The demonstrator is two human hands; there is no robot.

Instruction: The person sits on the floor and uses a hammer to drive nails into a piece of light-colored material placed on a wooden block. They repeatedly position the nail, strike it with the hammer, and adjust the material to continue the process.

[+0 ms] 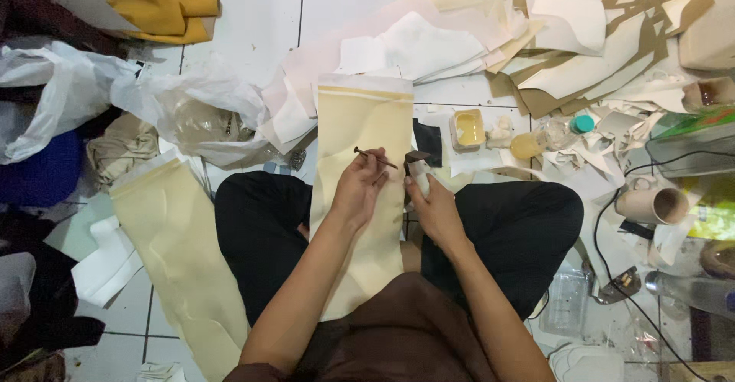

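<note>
I sit cross-legged on a white tiled floor with a long cream sheet of material [366, 125] lying over my lap and stretching away from me. My left hand [357, 187] rests on that sheet and pinches a thin brown stick-like tool [375, 157], its tip pointing right. My right hand [434, 207] is closed around a small pale object with a dark top [418, 166], just off the sheet's right edge. The two hands are close together, the tool's tip nearly reaching the pale object.
A second cream sheet [180, 244] lies at my left. A small open tub of yellowish paste [468, 128] and a bottle with a teal cap [563, 131] stand ahead on the right. Cut paper patterns [582, 37], plastic bags [191, 106], a cardboard tube [654, 204] and cables surround me.
</note>
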